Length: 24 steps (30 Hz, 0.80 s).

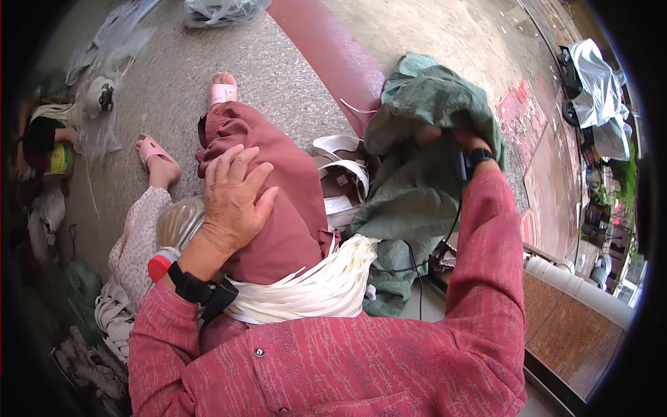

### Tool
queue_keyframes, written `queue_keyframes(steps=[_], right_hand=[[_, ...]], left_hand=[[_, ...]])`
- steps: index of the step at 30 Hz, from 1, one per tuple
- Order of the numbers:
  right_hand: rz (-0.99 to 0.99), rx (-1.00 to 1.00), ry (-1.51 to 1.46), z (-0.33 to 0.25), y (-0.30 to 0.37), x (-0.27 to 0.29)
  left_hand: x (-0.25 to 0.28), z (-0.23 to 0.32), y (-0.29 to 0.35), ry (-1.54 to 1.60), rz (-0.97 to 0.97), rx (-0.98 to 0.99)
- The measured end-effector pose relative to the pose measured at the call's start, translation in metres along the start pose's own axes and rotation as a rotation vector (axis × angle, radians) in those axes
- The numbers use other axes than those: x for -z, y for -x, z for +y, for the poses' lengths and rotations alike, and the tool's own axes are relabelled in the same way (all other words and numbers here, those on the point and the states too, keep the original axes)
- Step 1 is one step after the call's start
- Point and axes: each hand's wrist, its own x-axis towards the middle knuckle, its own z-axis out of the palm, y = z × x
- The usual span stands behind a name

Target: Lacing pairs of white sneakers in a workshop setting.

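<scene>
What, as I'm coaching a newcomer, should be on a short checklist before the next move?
1. Left hand free: ok, spread on the red trouser leg.
2. Right hand's grip: cannot tell, it is partly hidden in the green sack.
3. White strips gathered: ok, bunched across the lap.
4. Black cable clear of the sack: not ok, it crosses in front.
5. Sack's contents known: cannot tell, the inside is hidden.
</scene>
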Motion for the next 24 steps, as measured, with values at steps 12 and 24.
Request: queue_keyframes(steps=[12, 24], right_hand=[[0.079, 0.126, 0.17, 0.045, 0.015, 0.009], [0.117, 0.311, 0.236, 0.032, 0.076, -0.041]], left_hand=[[-0.013, 0.013, -0.011, 0.13, 0.082, -0.053], [-0.014, 0.006, -0.018, 0.177, 0.106, -0.063]])
